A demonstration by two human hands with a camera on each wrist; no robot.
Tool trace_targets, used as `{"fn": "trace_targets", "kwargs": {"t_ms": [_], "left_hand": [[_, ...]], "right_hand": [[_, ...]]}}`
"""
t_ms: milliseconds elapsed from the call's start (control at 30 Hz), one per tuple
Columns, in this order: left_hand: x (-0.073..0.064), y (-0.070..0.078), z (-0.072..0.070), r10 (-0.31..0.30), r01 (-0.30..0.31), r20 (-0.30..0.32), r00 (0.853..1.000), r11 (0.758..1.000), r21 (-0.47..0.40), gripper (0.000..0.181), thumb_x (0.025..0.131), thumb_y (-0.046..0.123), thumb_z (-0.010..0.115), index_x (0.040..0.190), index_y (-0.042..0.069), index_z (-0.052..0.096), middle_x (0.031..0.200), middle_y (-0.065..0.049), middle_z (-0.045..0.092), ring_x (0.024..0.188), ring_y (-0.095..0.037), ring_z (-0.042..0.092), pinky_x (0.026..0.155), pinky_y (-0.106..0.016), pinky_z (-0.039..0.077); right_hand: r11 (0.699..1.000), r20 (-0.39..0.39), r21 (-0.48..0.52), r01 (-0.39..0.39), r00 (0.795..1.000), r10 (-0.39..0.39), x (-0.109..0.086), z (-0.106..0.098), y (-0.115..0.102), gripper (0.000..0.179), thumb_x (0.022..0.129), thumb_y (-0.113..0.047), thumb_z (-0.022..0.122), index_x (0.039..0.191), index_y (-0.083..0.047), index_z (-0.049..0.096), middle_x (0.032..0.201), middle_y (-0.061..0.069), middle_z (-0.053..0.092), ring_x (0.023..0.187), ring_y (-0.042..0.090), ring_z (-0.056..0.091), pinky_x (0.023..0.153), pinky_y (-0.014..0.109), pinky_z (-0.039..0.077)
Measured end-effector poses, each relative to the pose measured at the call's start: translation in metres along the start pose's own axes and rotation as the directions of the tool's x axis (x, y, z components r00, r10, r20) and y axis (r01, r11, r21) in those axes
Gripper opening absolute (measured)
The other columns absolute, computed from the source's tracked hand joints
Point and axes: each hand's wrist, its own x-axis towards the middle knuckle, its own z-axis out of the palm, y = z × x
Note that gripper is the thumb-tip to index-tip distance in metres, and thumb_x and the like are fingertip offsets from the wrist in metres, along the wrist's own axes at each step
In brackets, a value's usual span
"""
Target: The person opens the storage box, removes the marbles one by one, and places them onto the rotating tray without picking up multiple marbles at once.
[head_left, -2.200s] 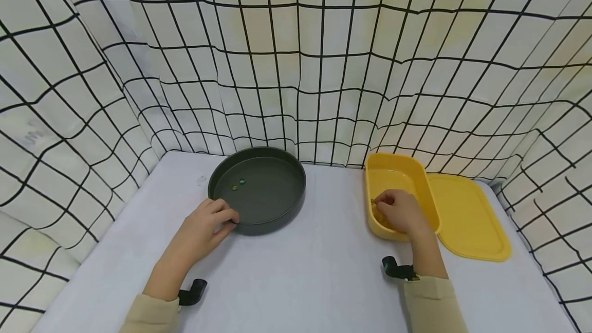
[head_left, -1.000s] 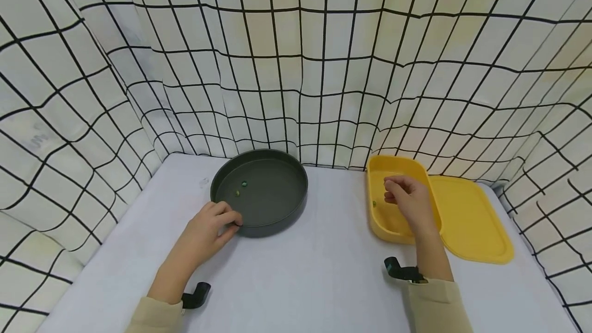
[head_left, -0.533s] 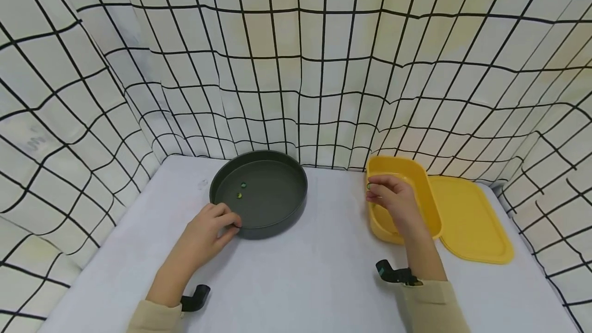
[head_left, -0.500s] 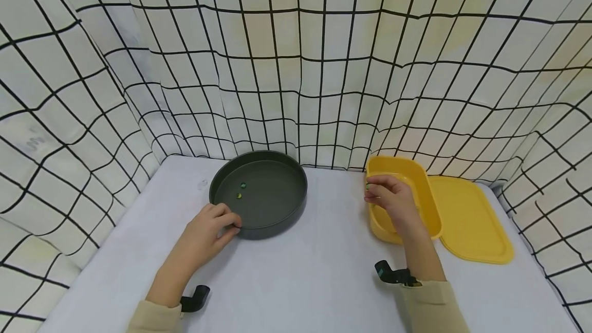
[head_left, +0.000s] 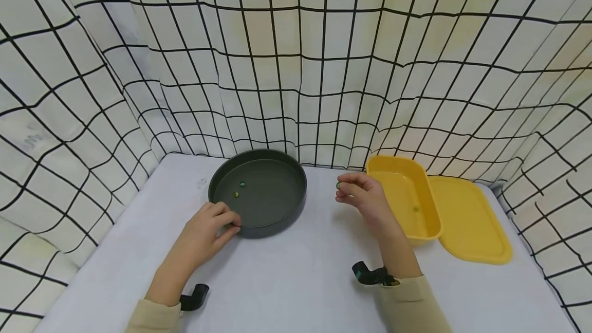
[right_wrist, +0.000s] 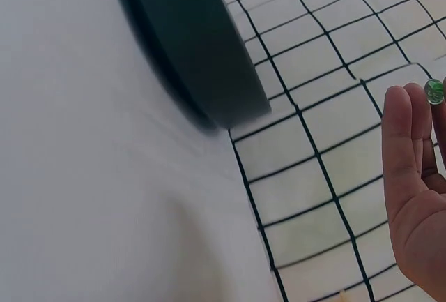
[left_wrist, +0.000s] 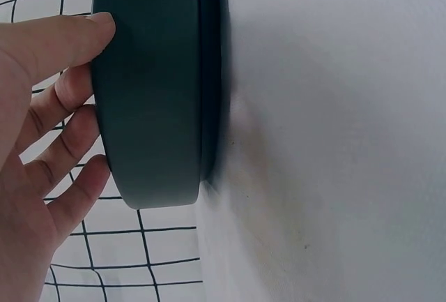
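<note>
My left hand (head_left: 205,233) holds the near left rim of a round dark pan (head_left: 275,197); in the left wrist view its thumb and fingertips (left_wrist: 104,30) meet at the pan's edge. Inside the pan lie a green marble (head_left: 242,184) and a yellowish marble (head_left: 236,194). Between thumb and fingers, my right hand (head_left: 367,204) pinches a clear green glass marble (right_wrist: 435,91). That hand is above the table, left of the yellow container (head_left: 398,168) and right of the pan. Another small marble (head_left: 416,208) rests in the container.
A flat yellow lid (head_left: 472,220) lies right of the container, against its side. White cloth (head_left: 287,281) covers the table. Black-gridded white sheeting (head_left: 310,71) rises behind and on both sides. A black wrist camera (head_left: 370,274) is worn at the right wrist.
My right hand picked a marble out of the yellow container and has carried it left past the container's edge. The left hand stays on the pan's rim.
</note>
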Motion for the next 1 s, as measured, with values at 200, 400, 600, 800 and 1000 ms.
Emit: {"fn": "trace_targets", "kwargs": {"t_ms": [200, 400, 600, 800, 1000], "left_hand": [[0.000, 0.000, 0.000, -0.002, 0.002, -0.003, 1.000, 1.000, -0.016, 0.023, 0.076, 0.011, 0.086, 0.085, 0.025, 0.069, 0.087, 0.008, 0.058, 0.086, -0.013, 0.050, 0.072, -0.034, 0.047], [0.002, -0.002, 0.000, 0.010, -0.010, -0.003, 1.000, 0.999, -0.037, 0.022, 0.078, 0.011, 0.085, 0.085, 0.025, 0.069, 0.086, 0.008, 0.057, 0.086, -0.011, 0.048, 0.072, -0.032, 0.046], [0.003, -0.004, -0.001, 0.019, -0.019, 0.003, 1.000, 0.998, -0.057, 0.021, 0.079, 0.011, 0.083, 0.086, 0.026, 0.070, 0.087, 0.008, 0.058, 0.086, -0.011, 0.048, 0.073, -0.032, 0.046], [0.002, -0.005, 0.001, -0.003, 0.004, 0.017, 1.000, 0.998, -0.055, 0.023, 0.078, 0.011, 0.084, 0.086, 0.026, 0.069, 0.088, 0.009, 0.059, 0.087, -0.011, 0.049, 0.073, -0.032, 0.046], [0.000, -0.005, 0.001, -0.003, 0.004, 0.014, 1.000, 0.999, -0.050, 0.023, 0.077, 0.012, 0.085, 0.085, 0.026, 0.069, 0.088, 0.009, 0.058, 0.087, -0.011, 0.049, 0.074, -0.033, 0.046]], "right_hand": [[0.999, 0.034, 0.033, 0.041, 0.999, -0.042, 0.010, 0.022, -0.001, 0.028, 0.097, -0.014, 0.065, 0.117, 0.006, 0.061, 0.099, 0.009, 0.064, 0.084, 0.019, 0.068, 0.085, 0.035, 0.058], [0.991, 0.049, 0.130, -0.011, 0.999, 0.005, 0.018, 0.042, 0.011, 0.020, 0.097, -0.008, 0.064, 0.112, 0.005, 0.062, 0.094, 0.009, 0.066, 0.080, 0.018, 0.068, 0.083, 0.034, 0.059], [0.978, 0.106, 0.200, -0.058, 0.994, 0.037, 0.027, 0.062, 0.021, 0.018, 0.097, -0.004, 0.061, 0.112, 0.007, 0.061, 0.088, 0.005, 0.067, 0.077, 0.015, 0.067, 0.079, 0.031, 0.059], [0.974, 0.111, 0.214, -0.074, 0.992, 0.052, 0.031, 0.069, 0.025, 0.014, 0.096, -0.003, 0.062, 0.108, 0.003, 0.064, 0.087, 0.005, 0.066, 0.076, 0.015, 0.067, 0.076, 0.030, 0.059], [0.973, 0.131, 0.200, -0.118, 0.987, 0.093, 0.030, 0.074, 0.030, 0.017, 0.096, -0.004, 0.062, 0.110, 0.006, 0.062, 0.087, 0.005, 0.065, 0.077, 0.016, 0.066, 0.076, 0.029, 0.059]]}}
